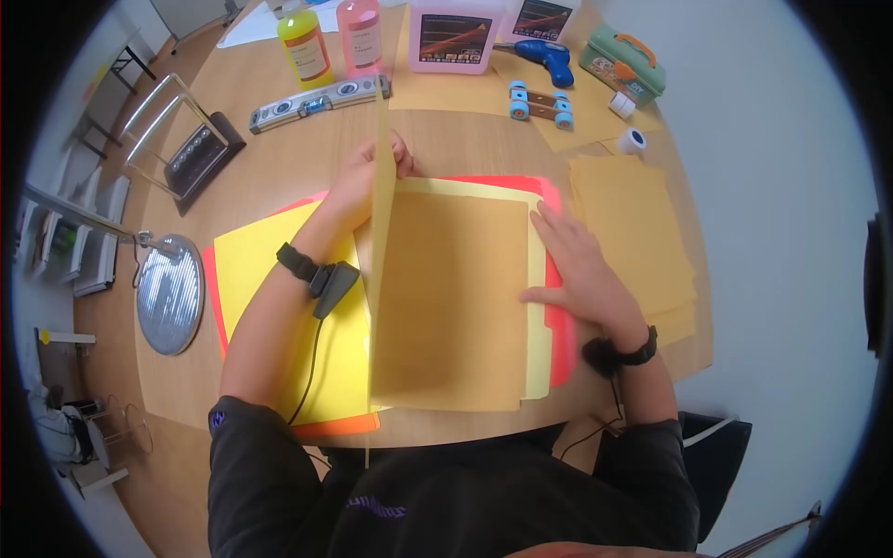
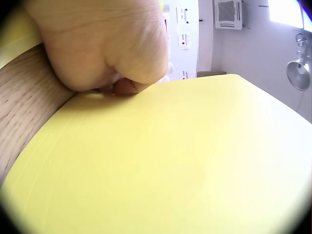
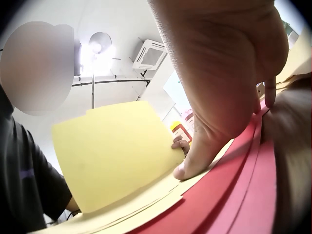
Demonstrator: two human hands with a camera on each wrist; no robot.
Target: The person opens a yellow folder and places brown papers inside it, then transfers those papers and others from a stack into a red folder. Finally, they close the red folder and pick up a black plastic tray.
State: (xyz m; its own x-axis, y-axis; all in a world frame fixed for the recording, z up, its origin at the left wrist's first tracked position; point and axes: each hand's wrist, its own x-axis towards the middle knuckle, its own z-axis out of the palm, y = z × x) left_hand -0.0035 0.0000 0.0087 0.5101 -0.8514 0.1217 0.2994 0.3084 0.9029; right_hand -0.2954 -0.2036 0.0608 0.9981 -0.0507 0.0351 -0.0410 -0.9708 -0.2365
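A pale yellow file folder (image 1: 451,307) lies on a stack, its cover (image 3: 114,151) raised upright and seen nearly edge-on in the head view. My left hand (image 1: 358,181) pinches that cover near its far edge, with fingertips showing past it. In the left wrist view the cover fills the area below the curled left hand (image 2: 107,44). My right hand (image 1: 581,265) rests with straight, spread fingers on the right edge of the stack, thumb on the inner sheet. Red folders (image 1: 561,349) stick out beneath that hand. Bright yellow folders (image 1: 256,270) lie under my left forearm.
Tan envelopes (image 1: 633,232) are piled at the right. Along the back stand a yellow bottle (image 1: 305,46), a pink bottle (image 1: 360,42), a pink jug (image 1: 453,42), a blue screwdriver (image 1: 549,60) and a toy car (image 1: 539,104). A spirit level (image 1: 316,104) lies left of them.
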